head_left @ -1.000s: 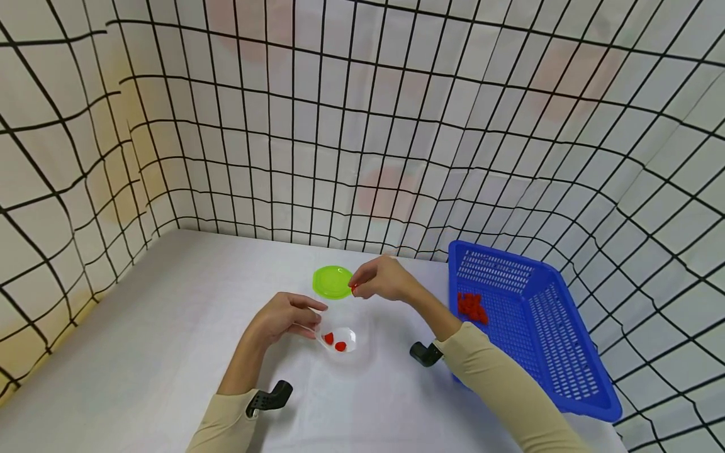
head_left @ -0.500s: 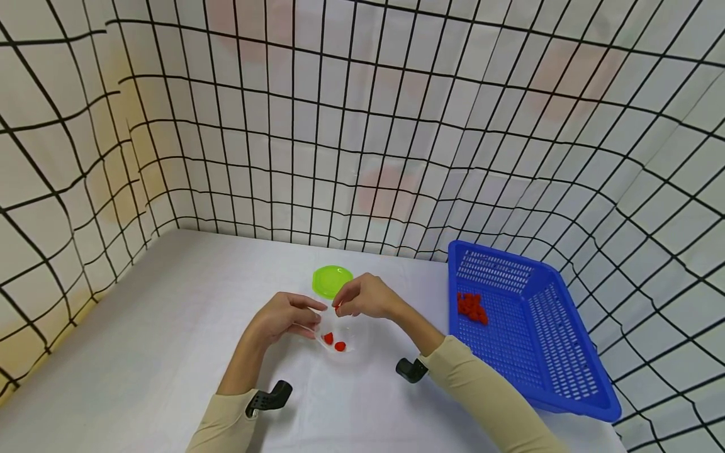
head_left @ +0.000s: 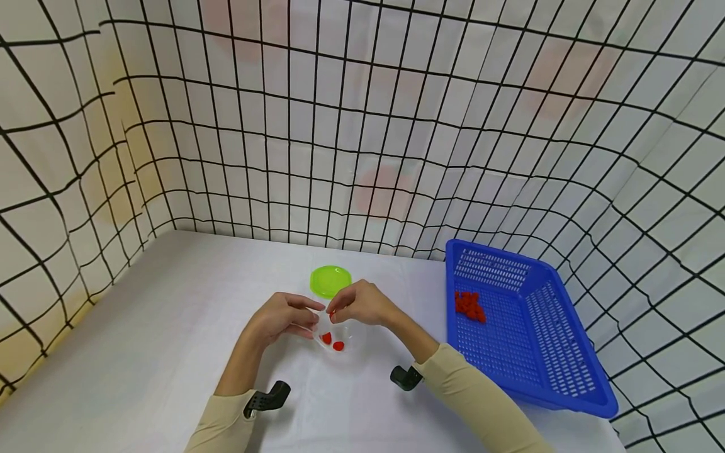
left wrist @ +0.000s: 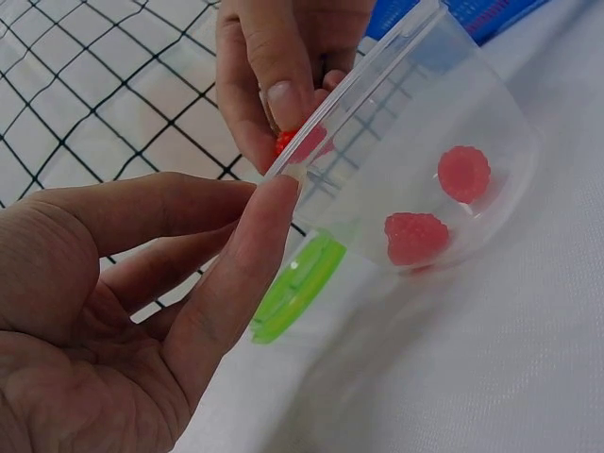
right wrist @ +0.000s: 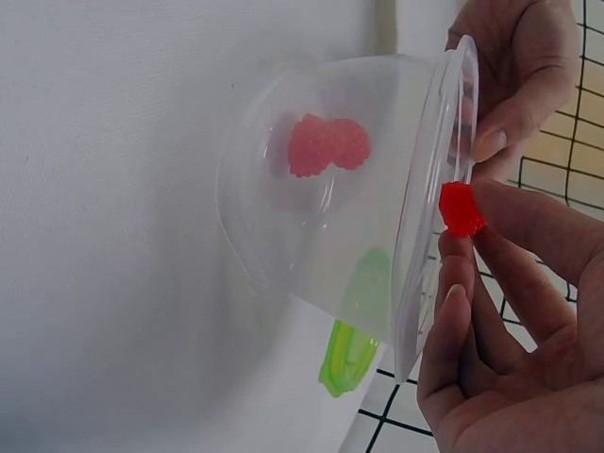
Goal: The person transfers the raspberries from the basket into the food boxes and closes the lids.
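Observation:
A clear plastic tub (right wrist: 311, 226) stands on the white table, with two red raspberries (left wrist: 416, 238) lying at its bottom. My left hand (head_left: 285, 318) pinches the tub's rim between thumb and fingers. Over the tub's opening, my right hand (head_left: 362, 304) pinches another raspberry (right wrist: 461, 209) between thumb and fingertips, at the level of the rim. Just behind the tub lies a bright green lid (head_left: 330, 281), partly hidden by the right hand in the head view.
On the right stands a blue plastic basket (head_left: 540, 396) with a small heap of red raspberries (head_left: 469, 306) at its left side. A black wire grid (head_left: 340, 151) over white cloth rises along the back and sides of the table (head_left: 164, 327).
My right hand has moved left and toward me, carrying its raspberry from beside the green lid to over the tub. The left hand has stayed at the rim.

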A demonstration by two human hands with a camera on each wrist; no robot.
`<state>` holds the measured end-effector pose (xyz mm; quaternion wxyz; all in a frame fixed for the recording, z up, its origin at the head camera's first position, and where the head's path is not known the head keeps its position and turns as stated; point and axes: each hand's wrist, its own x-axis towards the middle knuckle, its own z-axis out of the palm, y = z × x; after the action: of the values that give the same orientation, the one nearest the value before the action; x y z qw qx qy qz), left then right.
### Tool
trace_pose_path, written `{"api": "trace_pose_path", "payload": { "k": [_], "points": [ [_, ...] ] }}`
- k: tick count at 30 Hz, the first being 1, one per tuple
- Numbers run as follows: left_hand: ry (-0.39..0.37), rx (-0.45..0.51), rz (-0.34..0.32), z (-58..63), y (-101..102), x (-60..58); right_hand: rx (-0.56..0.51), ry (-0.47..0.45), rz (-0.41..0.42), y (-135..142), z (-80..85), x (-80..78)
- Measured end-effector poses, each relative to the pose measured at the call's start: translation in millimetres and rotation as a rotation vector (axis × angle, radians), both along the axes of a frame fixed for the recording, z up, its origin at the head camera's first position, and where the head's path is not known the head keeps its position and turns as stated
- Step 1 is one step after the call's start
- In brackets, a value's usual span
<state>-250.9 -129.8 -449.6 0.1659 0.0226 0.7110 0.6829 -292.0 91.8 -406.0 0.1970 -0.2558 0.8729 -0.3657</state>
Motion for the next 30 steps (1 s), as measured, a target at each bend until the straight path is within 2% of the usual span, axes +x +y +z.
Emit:
{"api": "trace_pose_path", "payload": {
  "k": [15,30],
  "points": [
    [0.000,0.008,0.000,-0.7,-0.3,-0.8,-0.027,-0.011,-0.016,-0.6,-5.0,1.6],
    [0.003,0.016,0.001,-0.6,-0.5,0.3,-0.007,0.004,-0.026,0.2,-5.0,1.7]
  ]
}}
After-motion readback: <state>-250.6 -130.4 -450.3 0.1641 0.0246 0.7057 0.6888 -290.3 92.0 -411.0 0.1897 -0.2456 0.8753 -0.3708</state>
